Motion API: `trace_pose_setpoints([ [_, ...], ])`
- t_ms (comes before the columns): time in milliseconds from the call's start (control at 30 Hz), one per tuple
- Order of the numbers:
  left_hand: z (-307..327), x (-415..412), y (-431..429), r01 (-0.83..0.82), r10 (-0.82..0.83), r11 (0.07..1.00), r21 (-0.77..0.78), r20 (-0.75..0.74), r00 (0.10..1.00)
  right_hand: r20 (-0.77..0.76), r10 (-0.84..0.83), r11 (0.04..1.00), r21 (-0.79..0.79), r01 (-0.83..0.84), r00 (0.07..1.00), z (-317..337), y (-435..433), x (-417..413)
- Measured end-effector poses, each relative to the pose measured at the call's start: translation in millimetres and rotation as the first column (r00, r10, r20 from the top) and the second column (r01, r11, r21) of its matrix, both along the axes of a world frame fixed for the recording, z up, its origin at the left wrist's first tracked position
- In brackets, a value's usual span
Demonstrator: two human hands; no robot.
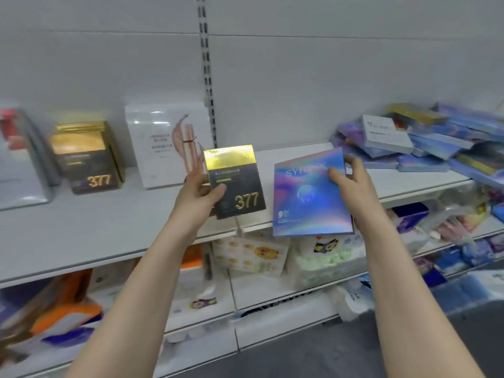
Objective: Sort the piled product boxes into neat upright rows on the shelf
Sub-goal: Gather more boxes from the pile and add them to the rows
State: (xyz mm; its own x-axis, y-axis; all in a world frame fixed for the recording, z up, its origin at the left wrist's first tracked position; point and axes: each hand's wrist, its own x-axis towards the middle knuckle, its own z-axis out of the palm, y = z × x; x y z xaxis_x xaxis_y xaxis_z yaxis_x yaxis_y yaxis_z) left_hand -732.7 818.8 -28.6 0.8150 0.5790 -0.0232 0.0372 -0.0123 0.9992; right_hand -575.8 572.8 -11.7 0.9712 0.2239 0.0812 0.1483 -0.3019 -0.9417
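So, left hand (197, 192): thumb across the front, fingers curled behind a small black-and-gold cardboard box marked 377 (236, 181), held upright in the air just out from the shelf edge.
Right hand (346, 178): pinching the top right corner of a flat blue-purple holographic box (308, 197), thumb on the face, fingers behind. It hangs in front of the white metal shelf (109, 222).
Feel: both look like light, stiff card. The glossy finish is probably a bit slippery, and I'd guess the corners dent if squeezed.
Where to grab: side edges, I reckon. The flat one could swing from that one corner, so a hold further down its edge seems safer.
Standing so far: a matching black-and-gold 377 box (87, 156) and a tall white printed box (166, 145), upright at the back left, near each other.
Pile: a jumble of blue and gold boxes (425, 143) lying flat and tilted at the right end. A few look like they poke past the front lip.
Open room: bare shelf between the white box and the pile, behind both hands.
Watch out: bumping the pile's loose edge when setting anything down near it.
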Motion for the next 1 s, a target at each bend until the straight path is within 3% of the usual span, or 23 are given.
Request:
trace_pose_setpoints([
  [267,-9,-176,92,-0.226,0.226,0.974,-0.007,-0.005,0.974,0.009,0.263,0.96,0.099,-0.263,0.965,6,120,-131],
  [567,-16,-336,197,-0.588,0.59,0.807,-0.054,0.045,0.806,0.092,0.46,0.857,0.215,-0.469,0.883,18,279,-232],
  [767,-12,-388,247,-0.695,0.699,0.715,-0.073,0.064,0.712,0.173,0.564,0.799,0.133,-0.586,0.808,34,378,-267],
  [900,-10,-404,272,-0.741,0.745,0.667,-0.074,0.066,0.664,0.238,0.653,0.745,-0.03,-0.667,0.719,47,444,-282],
  [1000,-8,-410,292,-0.782,0.787,0.617,-0.086,0.073,0.613,0.347,0.72,0.675,-0.145,-0.724,0.601,52,494,-293],
])
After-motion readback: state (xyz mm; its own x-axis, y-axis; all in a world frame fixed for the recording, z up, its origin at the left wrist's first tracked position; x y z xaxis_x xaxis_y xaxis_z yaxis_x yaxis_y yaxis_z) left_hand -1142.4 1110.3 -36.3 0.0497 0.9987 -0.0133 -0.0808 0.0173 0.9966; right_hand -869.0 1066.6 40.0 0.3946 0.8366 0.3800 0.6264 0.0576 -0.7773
